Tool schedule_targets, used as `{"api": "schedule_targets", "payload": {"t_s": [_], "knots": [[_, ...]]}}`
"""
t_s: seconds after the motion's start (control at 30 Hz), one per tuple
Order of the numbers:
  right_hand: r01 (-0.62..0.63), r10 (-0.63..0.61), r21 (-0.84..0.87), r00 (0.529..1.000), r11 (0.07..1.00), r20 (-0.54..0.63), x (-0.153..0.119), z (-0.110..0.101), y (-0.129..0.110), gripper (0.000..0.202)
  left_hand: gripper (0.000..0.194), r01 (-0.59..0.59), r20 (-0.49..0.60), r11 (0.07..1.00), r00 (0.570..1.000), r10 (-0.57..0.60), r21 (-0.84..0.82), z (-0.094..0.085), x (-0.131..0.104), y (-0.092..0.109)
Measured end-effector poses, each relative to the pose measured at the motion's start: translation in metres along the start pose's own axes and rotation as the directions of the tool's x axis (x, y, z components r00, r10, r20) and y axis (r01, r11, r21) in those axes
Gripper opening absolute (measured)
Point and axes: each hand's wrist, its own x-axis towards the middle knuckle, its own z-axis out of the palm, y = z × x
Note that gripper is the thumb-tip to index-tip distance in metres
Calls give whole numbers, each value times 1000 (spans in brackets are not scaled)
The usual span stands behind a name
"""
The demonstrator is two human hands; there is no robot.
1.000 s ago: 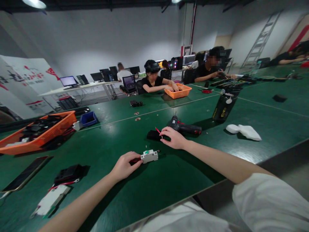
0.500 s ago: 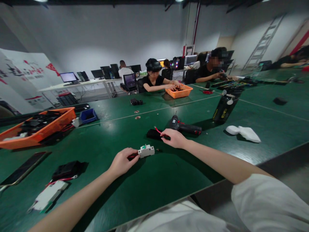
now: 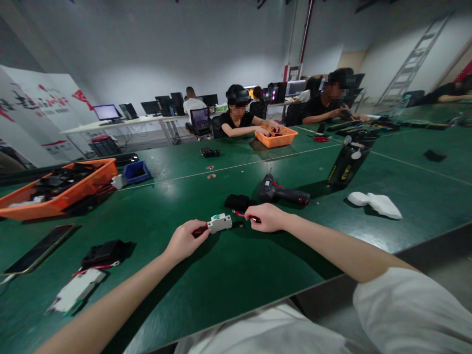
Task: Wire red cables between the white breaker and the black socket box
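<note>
A small white circuit breaker point(image 3: 220, 223) with a green switch stands on the green table point(image 3: 221, 275). My left hand point(image 3: 186, 241) pinches a dark red piece at the breaker's left end; most of that piece is hidden by the fingers. My right hand point(image 3: 268, 218) is closed on a red wire point(image 3: 239, 214), whose metal lug points left toward the breaker's right end without touching it. Between them lies a small screw point(image 3: 241, 225). Behind the right hand are a black block point(image 3: 237, 201) and a dark cordless drill point(image 3: 282, 191).
On the left are an orange basket point(image 3: 61, 207), a blue bin point(image 3: 136, 173), a phone point(image 3: 40, 250), a black part point(image 3: 102, 254) and another white breaker point(image 3: 77, 291). A black bottle point(image 3: 348, 164) and white item point(image 3: 376, 204) stand right. People work across the table.
My right hand has lowered the red wire, and its lug now lies closer to the breaker's right end. My left hand keeps its grip at the left end. The view has shifted slightly.
</note>
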Motion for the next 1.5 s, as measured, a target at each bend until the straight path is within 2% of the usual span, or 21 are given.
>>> {"api": "schedule_targets", "payload": {"t_s": [0.1, 0.23, 0.43, 0.53, 0.7, 0.93, 1.03, 1.17, 1.3, 1.4, 1.5], "knots": [[-55, 56, -16, 995, 998, 84, 1, -1, -4, 20, 31, -8, -7, 1000, 1000, 8, 8, 0, 0, 0], [-203, 210, -109, 976, 973, 58, 3, 0, -1, 24, 32, -9, 0, 1000, 1000, 9, 10, -1, 0, 1], [-139, 139, -80, 990, 987, 3, 2, 5, 7, 17, 32, 12, 10, 1000, 1000, -12, 3, 1, 1, 0], [-207, 203, -59, 977, 977, -69, 2, 8, 8, 11, 32, 21, 14, 1000, 1000, -21, -1, 2, 1, -2], [-281, 283, 36, 949, 959, -139, 2, 8, 9, 8, 31, 23, 18, 1000, 1000, -23, -3, 1, 1, -2], [-174, 247, 306, 944, 936, -218, 1, 9, 7, 7, 30, 24, 22, 1000, 999, -23, -13, 0, 1, -1], [-168, 298, 473, 930, 865, -215, 2, 12, 10, 11, 30, 25, 20, 1000, 999, -25, -11, 0, 1, -1], [-216, 389, 635, 910, 742, -145, 3, 15, 16, 18, 30, 21, 17, 1000, 1000, -21, -13, 0, 0, -1], [-252, 405, 699, 912, 669, -59, 3, 17, 17, 22, 30, 17, 16, 1000, 1000, -17, -14, 0, 0, 0], [-242, 383, 689, 922, 683, -55, 3, 18, 17, 23, 29, 7, 15, 1000, 1000, -6, -14, 0, 0, 0], [-247, 363, 632, 930, 735, -59, 3, 16, 16, 22, 28, -6, 25, 1000, 1000, 7, -19, 0, 1, 2]]}}
